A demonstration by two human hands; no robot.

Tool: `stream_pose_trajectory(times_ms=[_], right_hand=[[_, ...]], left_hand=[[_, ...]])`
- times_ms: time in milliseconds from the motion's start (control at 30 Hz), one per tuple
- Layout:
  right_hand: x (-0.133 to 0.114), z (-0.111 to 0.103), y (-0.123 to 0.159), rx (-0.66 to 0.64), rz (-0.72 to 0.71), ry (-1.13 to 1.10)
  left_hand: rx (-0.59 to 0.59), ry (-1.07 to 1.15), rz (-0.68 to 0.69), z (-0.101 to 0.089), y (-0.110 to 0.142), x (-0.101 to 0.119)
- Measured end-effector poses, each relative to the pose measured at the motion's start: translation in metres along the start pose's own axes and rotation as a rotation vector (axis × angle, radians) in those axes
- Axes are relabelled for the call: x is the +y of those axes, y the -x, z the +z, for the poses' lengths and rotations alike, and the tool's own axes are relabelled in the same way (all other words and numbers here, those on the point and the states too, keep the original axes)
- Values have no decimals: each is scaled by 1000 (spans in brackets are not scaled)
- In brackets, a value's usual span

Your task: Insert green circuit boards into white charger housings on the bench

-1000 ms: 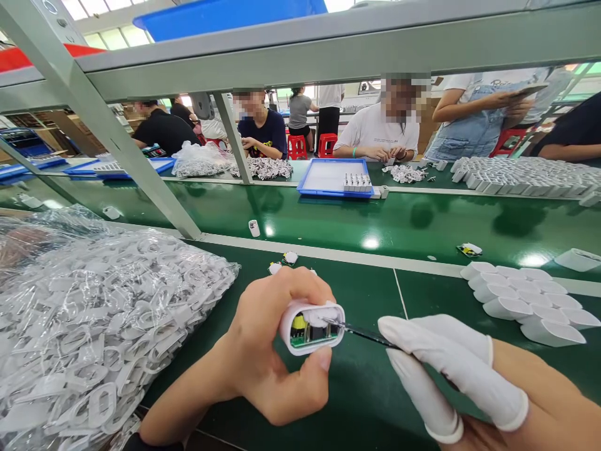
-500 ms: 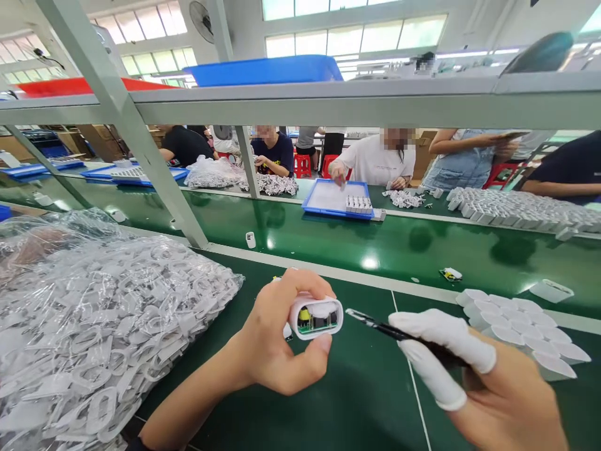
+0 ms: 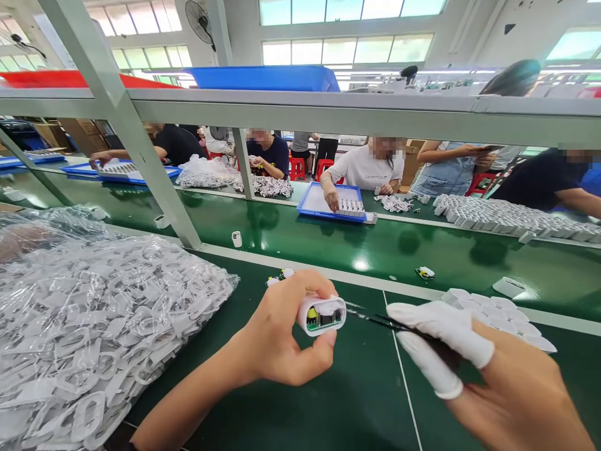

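Note:
My left hand is closed round a small white charger shell, its open end turned toward me with a green circuit board inside. My right hand, with white finger cots on thumb and forefinger, pinches black tweezers. The tweezer tips sit at the right edge of the shell's opening. Both hands hover over the dark green bench mat.
A clear bag full of white plastic frames fills the left. Rows of white shells lie at the right. A glossy green conveyor carries loose parts. Grey rack beams cross in front. Across it, several people work by a blue tray.
The tweezers left the shell's opening, then came back to its right edge. The view tilted up and both hands drifted slightly upward.

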State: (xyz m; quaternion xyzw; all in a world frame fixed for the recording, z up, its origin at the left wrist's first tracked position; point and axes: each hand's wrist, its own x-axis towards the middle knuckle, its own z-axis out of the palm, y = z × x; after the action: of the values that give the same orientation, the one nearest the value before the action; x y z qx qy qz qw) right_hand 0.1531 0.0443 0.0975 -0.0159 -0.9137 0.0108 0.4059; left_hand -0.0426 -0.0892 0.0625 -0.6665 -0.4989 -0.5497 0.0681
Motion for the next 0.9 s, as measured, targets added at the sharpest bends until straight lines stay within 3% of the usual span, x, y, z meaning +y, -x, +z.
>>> stream_pose_trajectory(times_ms=[100,200,300,433,567,733,900], right_hand=[[0,10,19,47,135,-98],[-6,41,52,-97,230,-330],[-8,60,72,-118,293,-411],[-6,33,49,34,214,-176],[-6,5,14,38,95,20],[-12,10,10,5,0,57],[-15,6,13,-9,30,36]], left_hand=[[24,105,-39,-3,0,0],[52,204,-58,-7,-1,0],[37,214,-74,-9,-2,-3],[-68,79,-116,-6,-1,-5],[-136,16,-91,-1,1,-3],[-123,-2,-11,3,2,2],[-122,-31,1,2,3,3]])
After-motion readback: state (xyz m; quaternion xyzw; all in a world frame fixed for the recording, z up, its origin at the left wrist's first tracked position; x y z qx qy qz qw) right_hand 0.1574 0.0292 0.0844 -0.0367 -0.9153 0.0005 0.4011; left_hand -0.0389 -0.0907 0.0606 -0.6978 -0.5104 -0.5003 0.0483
